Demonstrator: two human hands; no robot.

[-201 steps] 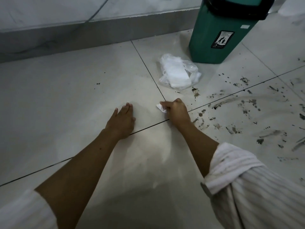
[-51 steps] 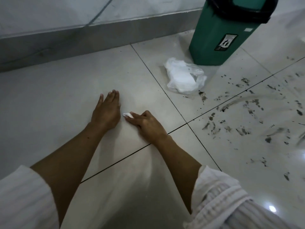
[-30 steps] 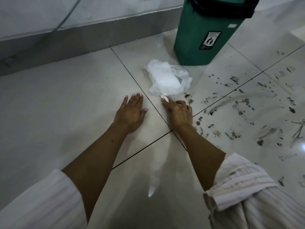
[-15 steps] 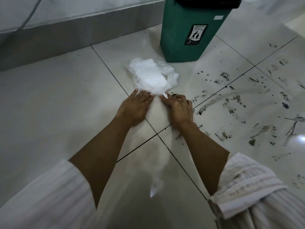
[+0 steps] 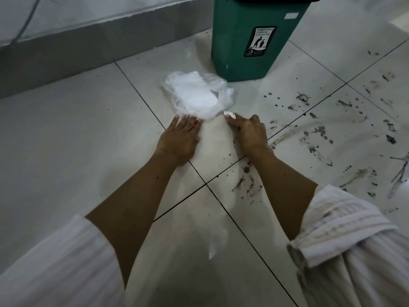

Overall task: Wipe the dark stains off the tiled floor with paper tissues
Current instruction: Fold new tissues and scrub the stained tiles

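Reaching far across the tiled floor (image 5: 88, 134), left hand (image 5: 177, 140) flat, fingers touching the tissue pack (image 5: 197, 96), right hand (image 5: 250, 134) pinching a tissue scrap (image 5: 229, 114) left of dark stains (image 5: 318, 134).

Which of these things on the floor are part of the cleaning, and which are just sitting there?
Part of the job:
- dark stains
- small tissue under the right hand
- bag of tissues, touched by the left hand

Just there:
- green bin
- grey skirting
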